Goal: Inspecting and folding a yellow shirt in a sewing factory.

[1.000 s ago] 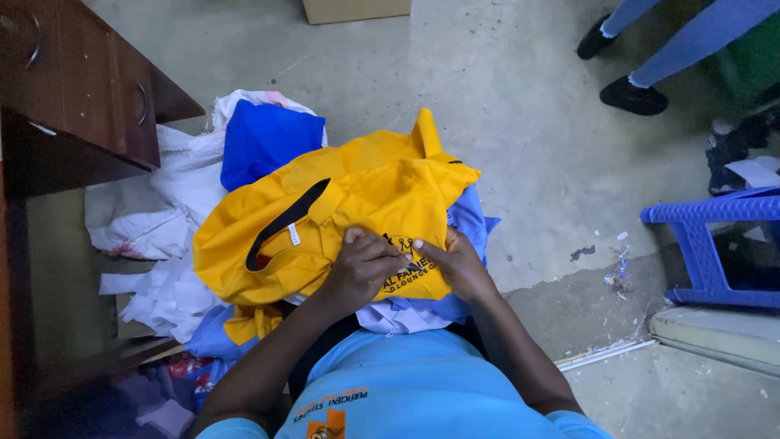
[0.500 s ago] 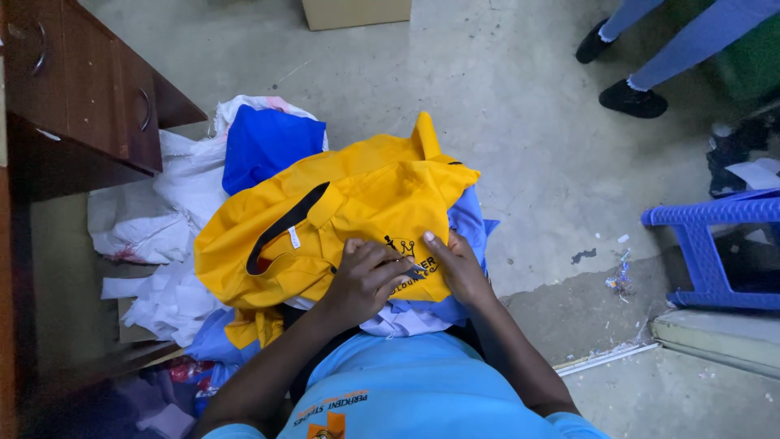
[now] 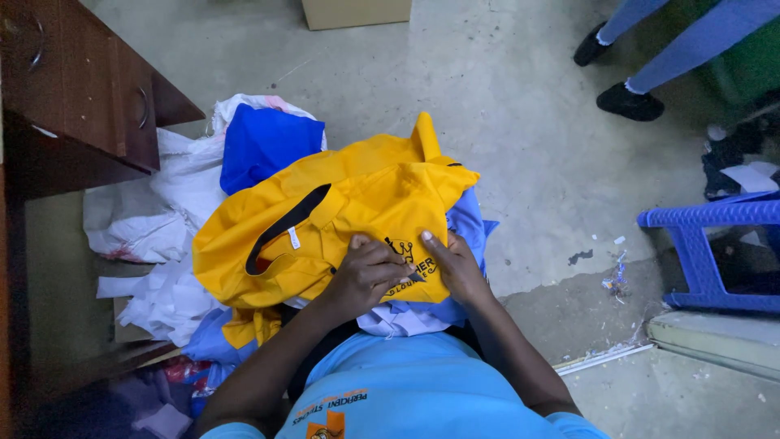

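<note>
A yellow shirt (image 3: 357,211) with a black collar and a dark printed emblem lies on my lap, on top of a light blue garment (image 3: 467,223). My left hand (image 3: 366,272) presses curled fingers on the shirt beside the emblem. My right hand (image 3: 455,268) rests flat on the shirt's near right edge, fingers pinching the fabric. Both hands are close together around the print. A royal blue garment (image 3: 264,142) sits behind the yellow shirt.
White cloth and bags (image 3: 162,211) are heaped at the left by a dark wooden desk with drawers (image 3: 89,97). A blue plastic stool (image 3: 711,244) stands at the right. Another person's legs and black shoes (image 3: 626,97) are at the upper right, a cardboard box (image 3: 357,12) at the top.
My hands have shifted slightly on the yellow shirt near the printed emblem; the shirt stays on my lap.
</note>
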